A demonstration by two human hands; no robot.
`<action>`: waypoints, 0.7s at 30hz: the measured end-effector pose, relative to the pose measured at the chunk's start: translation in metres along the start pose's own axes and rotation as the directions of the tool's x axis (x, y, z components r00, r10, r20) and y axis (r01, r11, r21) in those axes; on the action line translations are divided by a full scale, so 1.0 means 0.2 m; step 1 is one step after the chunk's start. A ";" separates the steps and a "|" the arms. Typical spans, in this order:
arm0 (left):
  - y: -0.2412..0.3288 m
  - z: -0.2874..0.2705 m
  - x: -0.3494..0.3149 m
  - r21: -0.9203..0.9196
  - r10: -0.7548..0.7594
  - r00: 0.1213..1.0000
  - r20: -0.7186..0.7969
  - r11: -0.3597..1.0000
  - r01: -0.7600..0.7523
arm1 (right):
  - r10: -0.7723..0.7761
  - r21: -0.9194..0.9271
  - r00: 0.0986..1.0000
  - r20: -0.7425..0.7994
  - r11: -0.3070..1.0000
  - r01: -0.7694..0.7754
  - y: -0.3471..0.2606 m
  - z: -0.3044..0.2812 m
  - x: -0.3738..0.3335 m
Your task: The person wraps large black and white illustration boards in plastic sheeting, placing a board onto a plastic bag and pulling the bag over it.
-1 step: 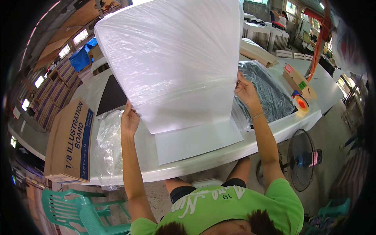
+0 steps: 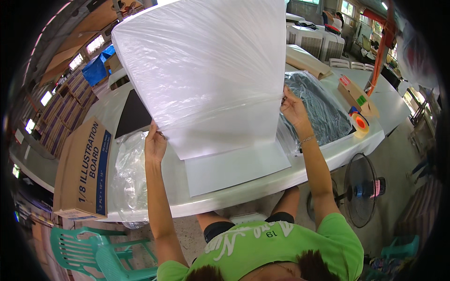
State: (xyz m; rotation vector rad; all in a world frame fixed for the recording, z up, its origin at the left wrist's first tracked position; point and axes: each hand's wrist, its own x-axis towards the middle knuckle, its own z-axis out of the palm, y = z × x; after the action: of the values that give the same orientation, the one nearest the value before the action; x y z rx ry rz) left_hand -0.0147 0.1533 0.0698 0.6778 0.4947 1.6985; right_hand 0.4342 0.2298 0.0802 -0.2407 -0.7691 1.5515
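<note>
Plastic bag (image 2: 206, 70), clear and glossy, stands lifted over the middle of the white table (image 2: 262, 185), and a pale board (image 2: 236, 166) shows below its open lower edge, lying flat on the tabletop with its near part uncovered (whether its far part sits inside the bag I cannot tell). Left hand (image 2: 154, 143) is closed on the bag's lower left edge, fingers pinched around the film. Right hand (image 2: 294, 108) is clamped on the bag's right edge, higher up, with a thin bracelet on its wrist. The two hands are well apart, one at each side of the bag.

On the table to the left lie crumpled clear plastic (image 2: 127, 175) and a dark sheet (image 2: 133, 117); further left a flat brown cardboard box (image 2: 82, 171) leans at the table's edge. To the right sits a bagged dark stack (image 2: 318, 107), then a roll of tape (image 2: 360, 122) and a small brown carton (image 2: 356, 96). A standing fan (image 2: 363, 189) is on the floor near right, a green plastic chair (image 2: 89, 250) near left, and white cooler units (image 2: 318, 42) stand far right
</note>
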 end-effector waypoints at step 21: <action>-0.20 0.20 -0.24 0.849 0.540 0.750 0.382 0.116 -0.515 | -0.570 -0.799 0.788 0.233 0.350 0.489 0.22 0.12 -0.25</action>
State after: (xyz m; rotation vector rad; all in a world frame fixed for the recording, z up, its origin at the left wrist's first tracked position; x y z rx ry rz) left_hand 0.0491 0.1143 0.0655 1.9092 1.4710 1.9739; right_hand 0.3929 0.1763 0.0567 -0.6843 -1.3376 0.4173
